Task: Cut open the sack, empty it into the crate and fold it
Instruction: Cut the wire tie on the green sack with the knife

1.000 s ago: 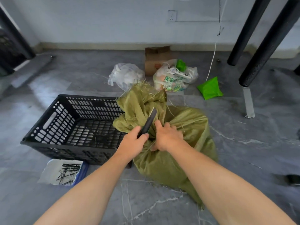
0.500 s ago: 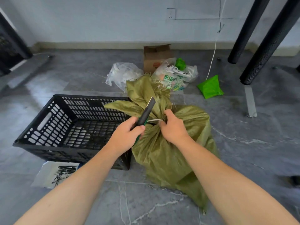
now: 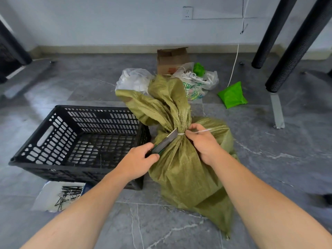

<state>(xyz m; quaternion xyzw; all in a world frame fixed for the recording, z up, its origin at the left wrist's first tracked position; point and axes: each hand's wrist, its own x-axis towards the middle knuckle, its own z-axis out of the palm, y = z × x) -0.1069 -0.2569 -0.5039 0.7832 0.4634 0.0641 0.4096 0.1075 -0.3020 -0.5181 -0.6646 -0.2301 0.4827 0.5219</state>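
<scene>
An olive-green woven sack (image 3: 183,168) stands on the grey floor (image 3: 269,159) just to the right of a black slotted crate (image 3: 77,139), its side touching the crate's right wall. The sack's neck is bunched and cinched by a white tie (image 3: 181,134), with loose fabric flaring above it. The left hand (image 3: 138,162), on the crate side of the sack, has its fingers curled tight around the handle of a knife (image 3: 164,142), whose blade angles up to the tie at the neck. The right hand (image 3: 203,141), on the sack's far side from the crate, pinches the tie's free tail between thumb and forefinger, the tail sticking out to the right. Beyond the sack lie a white plastic bag (image 3: 133,79), a cardboard box (image 3: 172,58), a printed bag (image 3: 197,81) and a bright green packet (image 3: 232,95). In front of the crate lies a sheet (image 3: 59,195) with black marks.
</scene>
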